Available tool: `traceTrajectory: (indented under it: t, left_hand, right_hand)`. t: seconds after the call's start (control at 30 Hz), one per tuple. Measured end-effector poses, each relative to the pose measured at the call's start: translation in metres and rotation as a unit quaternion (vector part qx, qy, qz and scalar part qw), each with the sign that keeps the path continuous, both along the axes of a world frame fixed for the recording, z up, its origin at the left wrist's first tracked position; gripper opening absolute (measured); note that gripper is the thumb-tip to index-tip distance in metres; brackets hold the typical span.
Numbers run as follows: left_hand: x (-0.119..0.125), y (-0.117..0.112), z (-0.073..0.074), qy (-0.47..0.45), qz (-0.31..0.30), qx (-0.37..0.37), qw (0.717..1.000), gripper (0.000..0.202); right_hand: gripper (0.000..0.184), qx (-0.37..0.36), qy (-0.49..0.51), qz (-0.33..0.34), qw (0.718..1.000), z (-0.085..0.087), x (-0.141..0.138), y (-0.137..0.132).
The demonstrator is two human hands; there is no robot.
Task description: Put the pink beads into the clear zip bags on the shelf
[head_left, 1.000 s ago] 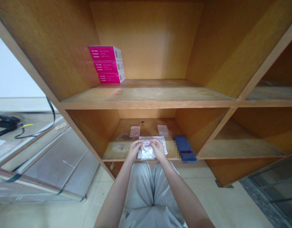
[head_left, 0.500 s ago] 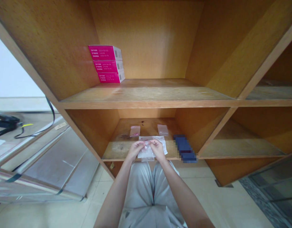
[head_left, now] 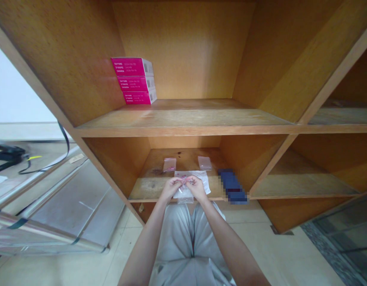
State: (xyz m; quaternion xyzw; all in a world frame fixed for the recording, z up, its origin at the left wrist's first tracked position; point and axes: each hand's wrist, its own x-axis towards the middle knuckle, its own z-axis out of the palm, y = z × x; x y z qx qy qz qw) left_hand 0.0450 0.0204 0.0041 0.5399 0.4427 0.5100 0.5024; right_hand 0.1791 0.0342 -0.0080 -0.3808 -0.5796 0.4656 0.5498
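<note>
Both my hands are closed at the upper edge of a small clear plastic bag (head_left: pixel 185 195), which hangs down toward me past the shelf's front edge. My left hand (head_left: pixel 171 188) pinches its left side, and my right hand (head_left: pixel 197 187) pinches its right side, fingertips close together. Small pinkish bits show near the fingertips, too small to name. Beneath the hands lies a white sheet (head_left: pixel 206 185). Behind it rest a clear bag with pink bits in it (head_left: pixel 169 164), on the left, and another clear bag (head_left: pixel 204 163), on the right.
A dark blue pixelated object (head_left: pixel 232 186) lies at the right of the lower shelf (head_left: pixel 150 188), overhanging its edge. Three stacked pink boxes (head_left: pixel 137 80) stand on the upper shelf (head_left: pixel 195 113). A metal-framed panel (head_left: pixel 70 206) is on the floor at left.
The fingers of my right hand have shifted slightly at the bag's upper edge. More pink shows near the fingertips, and the bag remains in both hands.
</note>
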Motion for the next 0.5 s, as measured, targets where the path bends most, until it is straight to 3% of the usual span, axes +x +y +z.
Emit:
traceTrajectory:
  t: [0.3,0.5]
  left_hand:
    - [-0.0019,-0.0023,0.0049,-0.046,0.016,-0.019,0.999,0.027]
    - [-0.0014,-0.002,0.0057,-0.071,0.018,-0.037,0.997,0.033]
  right_hand:
    - [0.019,-0.038,0.06,0.018,0.997,0.0063,0.0002,-0.002]
    - [0.023,-0.021,0.064,0.005,0.998,0.0046,0.0023,0.0002]
